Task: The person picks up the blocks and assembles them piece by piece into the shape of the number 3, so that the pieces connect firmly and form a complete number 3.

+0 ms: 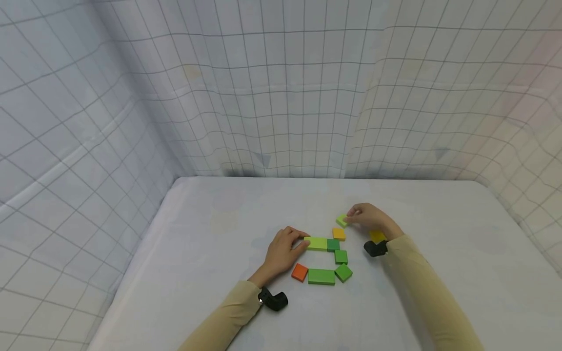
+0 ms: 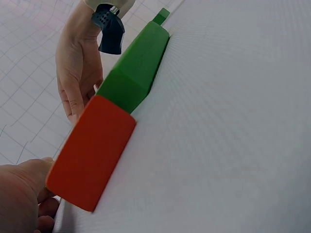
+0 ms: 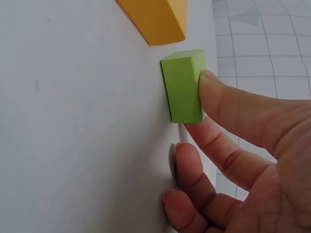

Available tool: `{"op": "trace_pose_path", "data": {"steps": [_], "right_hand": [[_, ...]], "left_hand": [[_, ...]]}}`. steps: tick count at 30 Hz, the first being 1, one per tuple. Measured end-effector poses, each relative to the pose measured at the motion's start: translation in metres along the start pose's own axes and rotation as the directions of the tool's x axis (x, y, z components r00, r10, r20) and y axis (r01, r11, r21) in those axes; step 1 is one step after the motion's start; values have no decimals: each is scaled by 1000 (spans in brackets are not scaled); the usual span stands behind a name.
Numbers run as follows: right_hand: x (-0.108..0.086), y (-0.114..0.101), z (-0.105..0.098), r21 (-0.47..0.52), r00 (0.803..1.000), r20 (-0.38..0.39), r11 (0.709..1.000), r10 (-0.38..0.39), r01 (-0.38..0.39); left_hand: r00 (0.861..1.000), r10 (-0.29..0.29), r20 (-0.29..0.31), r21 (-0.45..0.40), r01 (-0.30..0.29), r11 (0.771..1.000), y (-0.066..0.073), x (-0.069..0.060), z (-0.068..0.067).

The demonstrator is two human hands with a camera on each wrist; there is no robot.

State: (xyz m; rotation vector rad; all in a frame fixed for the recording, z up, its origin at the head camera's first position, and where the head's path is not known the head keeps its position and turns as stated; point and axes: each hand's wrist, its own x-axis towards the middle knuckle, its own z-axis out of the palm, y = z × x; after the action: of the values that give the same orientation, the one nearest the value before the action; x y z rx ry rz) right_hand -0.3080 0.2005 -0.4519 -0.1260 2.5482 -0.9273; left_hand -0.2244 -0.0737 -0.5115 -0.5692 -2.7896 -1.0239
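Note:
My right hand [image 1: 371,217] pinches a small light green block [image 3: 184,90] between thumb and finger at the far end of a curved row of blocks. Just nearer lies a small yellow-orange block [image 1: 338,234]. My left hand [image 1: 282,249] holds the left end of a long light green block [image 1: 317,243], thumb on its near side and a finger at its far corner. In the left wrist view, a red-orange block [image 2: 92,153] hides part of that grip. A dark green block [image 1: 333,245] touches the long block's right end.
Nearer me stand a green block [image 1: 341,257], a tilted green block [image 1: 344,272] and a long green block [image 1: 321,276], with the red-orange block at its left. Another yellow block [image 1: 377,236] lies partly hidden by the right wrist. Gridded white cloth [image 1: 285,97] surrounds the white table [image 1: 210,282].

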Motion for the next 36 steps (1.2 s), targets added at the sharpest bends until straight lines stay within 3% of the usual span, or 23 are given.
{"op": "trace_pose_path", "data": {"steps": [36], "right_hand": [[3, -3, 12, 38, 1000, -3, 999, -10, 10]], "left_hand": [[1000, 2, -6, 12, -2, 1000, 0, 0, 2]]}}
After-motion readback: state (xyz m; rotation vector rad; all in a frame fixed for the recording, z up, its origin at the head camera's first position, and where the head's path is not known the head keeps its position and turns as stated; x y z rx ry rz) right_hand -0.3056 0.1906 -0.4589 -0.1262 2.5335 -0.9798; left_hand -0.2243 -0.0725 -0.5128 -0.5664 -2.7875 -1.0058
